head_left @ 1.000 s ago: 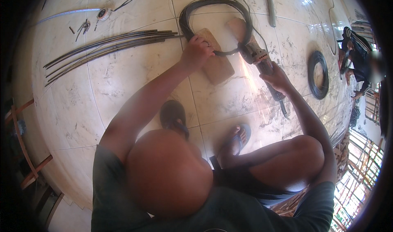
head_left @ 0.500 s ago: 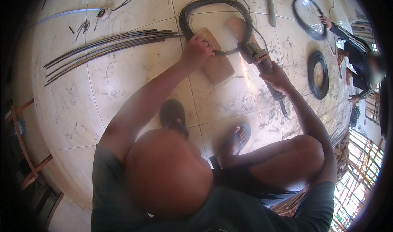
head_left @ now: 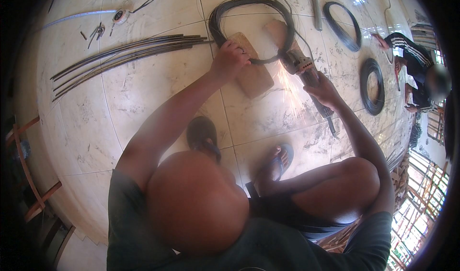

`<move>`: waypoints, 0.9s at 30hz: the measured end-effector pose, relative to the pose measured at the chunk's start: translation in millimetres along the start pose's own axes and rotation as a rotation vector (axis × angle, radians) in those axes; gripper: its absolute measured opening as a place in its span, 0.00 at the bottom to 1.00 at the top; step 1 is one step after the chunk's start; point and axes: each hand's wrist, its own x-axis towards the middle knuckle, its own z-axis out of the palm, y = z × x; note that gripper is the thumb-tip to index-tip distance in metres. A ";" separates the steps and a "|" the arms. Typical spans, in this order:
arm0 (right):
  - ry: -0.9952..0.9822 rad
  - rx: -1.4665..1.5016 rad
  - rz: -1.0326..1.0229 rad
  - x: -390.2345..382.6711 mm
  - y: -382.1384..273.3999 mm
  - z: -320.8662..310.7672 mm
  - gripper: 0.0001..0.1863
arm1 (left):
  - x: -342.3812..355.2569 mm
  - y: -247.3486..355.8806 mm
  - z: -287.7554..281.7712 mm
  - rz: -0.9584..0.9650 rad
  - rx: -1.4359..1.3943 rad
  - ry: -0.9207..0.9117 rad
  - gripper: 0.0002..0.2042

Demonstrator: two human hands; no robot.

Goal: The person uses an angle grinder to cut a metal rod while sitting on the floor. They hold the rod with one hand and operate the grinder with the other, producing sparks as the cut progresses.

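Note:
My right hand [head_left: 323, 90] is closed around the body of an angle grinder [head_left: 301, 65]. The grinder's head meets the near right side of a coil of dark wire [head_left: 258, 0], and orange sparks [head_left: 291, 91] spray from there toward my feet. My left hand [head_left: 231, 58] is closed on the coil's near left side, with part of the wire hidden under the fingers. Beneath the coil and beside my left hand lies a brown block [head_left: 254, 77]. A second brownish piece [head_left: 277, 31] sits inside the coil, partly behind the grinder.
Several dark metal rods [head_left: 129, 58] lie at the left, below a tape measure [head_left: 120, 16]. To the right are two more wire coils, an upper coil [head_left: 358, 31] and a lower coil [head_left: 365, 86]. Another person [head_left: 417, 74] is at the far right. My sandalled feet [head_left: 278, 163] are close by.
The sparks have grown brighter and wider. The other person's hand has let go of the upper right coil, which now lies lower and further left. My hands have stayed in place.

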 end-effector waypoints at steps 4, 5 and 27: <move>-0.012 0.002 0.004 3.9 0.0 -1.2 0.38 | -0.6 -0.5 -0.1 -0.004 -0.006 0.001 0.11; -0.016 -0.007 0.006 5.4 -0.7 -1.5 0.38 | -1.1 -1.1 0.0 -0.002 -0.006 0.006 0.11; -0.008 -0.006 0.019 5.1 -5.1 -4.8 0.38 | -1.1 0.7 2.5 -0.001 -0.002 0.023 0.09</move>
